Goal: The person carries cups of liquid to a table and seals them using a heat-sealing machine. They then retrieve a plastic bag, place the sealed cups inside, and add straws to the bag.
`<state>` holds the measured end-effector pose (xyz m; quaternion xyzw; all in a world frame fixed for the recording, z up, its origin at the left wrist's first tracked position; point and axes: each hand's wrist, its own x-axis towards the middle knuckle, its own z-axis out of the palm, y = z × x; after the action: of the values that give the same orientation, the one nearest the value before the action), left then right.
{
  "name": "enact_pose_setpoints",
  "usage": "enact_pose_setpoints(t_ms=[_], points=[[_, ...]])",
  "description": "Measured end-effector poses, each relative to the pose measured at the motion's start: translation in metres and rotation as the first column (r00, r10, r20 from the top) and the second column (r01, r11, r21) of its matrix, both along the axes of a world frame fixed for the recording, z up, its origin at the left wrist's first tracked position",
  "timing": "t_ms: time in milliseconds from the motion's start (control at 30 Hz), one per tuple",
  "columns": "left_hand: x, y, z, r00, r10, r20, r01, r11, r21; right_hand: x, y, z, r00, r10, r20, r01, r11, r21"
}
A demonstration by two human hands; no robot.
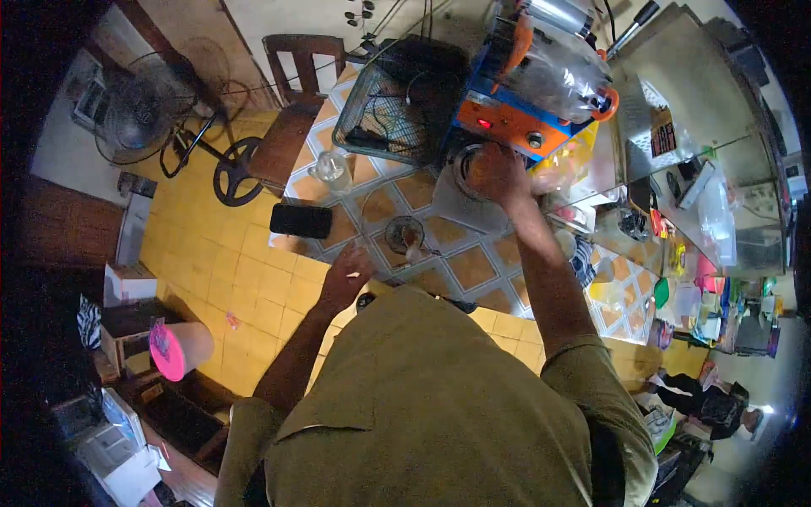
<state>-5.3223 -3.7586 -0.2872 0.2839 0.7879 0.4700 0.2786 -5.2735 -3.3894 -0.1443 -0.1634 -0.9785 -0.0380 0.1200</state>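
Now my right hand [494, 173] is up past the middle of the frame, just under the front of a blue and orange machine [515, 127]. It is right by a round metal ring [463, 162], but my fingers are hidden, so I can't tell if they pinch something. The machine stands at the upper right of the desk [469, 264], with a red light and a round knob on its front.

My left hand [346, 272] is at the middle left, by the near edge of the desk, its fingers loosely spread. A small clear glass [405, 235] is near it, with something pale and brown inside. A black phone [301, 221] lies to the left, and a clear glass mug [334, 173] is above it. Higher up sits a green basket [376, 127] with dark cords in it.
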Motion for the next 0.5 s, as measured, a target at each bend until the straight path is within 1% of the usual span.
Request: enact_pose_setpoints(t_ms=[33,67,133,167,233,267,300,333,367,400,433,467,500], points=[[0.003,-0.006,-0.001,0.988,0.038,0.148,-0.046,0.997,0.054,-0.003,-0.007,0.014,1.0,0.006,0.001,-0.006,1.0,-0.001],[0.005,-0.01,-0.001,0.954,0.064,0.294,-0.098,0.99,0.1,-0.005,-0.013,0.028,0.992,-0.034,0.123,0.045,0.995,-0.089],[0.007,-0.015,-0.005,0.954,0.099,0.284,-0.122,0.991,0.061,-0.008,-0.007,0.014,0.968,-0.062,0.245,0.105,0.98,-0.17],[0.007,-0.017,-0.005,0.953,0.129,0.274,-0.142,0.99,0.025,-0.009,0.012,-0.022,0.976,-0.049,0.213,0.089,0.979,-0.182],[0.006,-0.017,0.0,0.962,0.129,0.239,-0.131,0.991,-0.011,-0.012,0.018,-0.031,0.983,-0.039,0.179,0.074,0.978,-0.195],[0.005,-0.017,0.002,0.971,0.125,0.205,-0.119,0.992,-0.045,-0.013,0.022,-0.035,0.968,-0.081,0.238,0.14,0.961,-0.24],[0.004,-0.018,-0.001,0.972,0.119,0.203,-0.112,0.993,-0.046,-0.012,0.023,-0.034,0.947,-0.121,0.298,0.208,0.937,-0.28],[0.002,-0.017,-0.004,0.974,0.094,0.205,-0.099,0.995,0.013,-0.009,0.024,-0.037,0.947,-0.129,0.296,0.215,0.935,-0.281],[0.0,-0.017,-0.008,0.976,0.068,0.205,-0.084,0.994,0.073,-0.006,0.027,-0.042,0.952,-0.042,0.303,0.096,0.981,-0.167],[-0.001,-0.014,-0.005,0.978,0.056,0.202,-0.072,0.995,0.074,-0.002,0.031,-0.053,0.951,-0.006,0.31,0.041,0.993,-0.109],[-0.001,-0.009,0.001,0.989,0.054,0.139,-0.062,0.997,0.049,0.002,0.037,-0.068,0.948,0.029,0.317,-0.014,0.999,-0.049],[-0.002,-0.005,0.006,0.996,0.049,0.076,-0.05,0.998,0.024,0.007,0.04,-0.085,0.987,0.011,0.163,0.008,0.993,-0.12],[-0.004,-0.004,0.001,0.997,0.031,0.072,-0.033,0.999,0.024,0.011,0.044,-0.096,1.0,-0.019,0.005,0.02,0.982,-0.189]])
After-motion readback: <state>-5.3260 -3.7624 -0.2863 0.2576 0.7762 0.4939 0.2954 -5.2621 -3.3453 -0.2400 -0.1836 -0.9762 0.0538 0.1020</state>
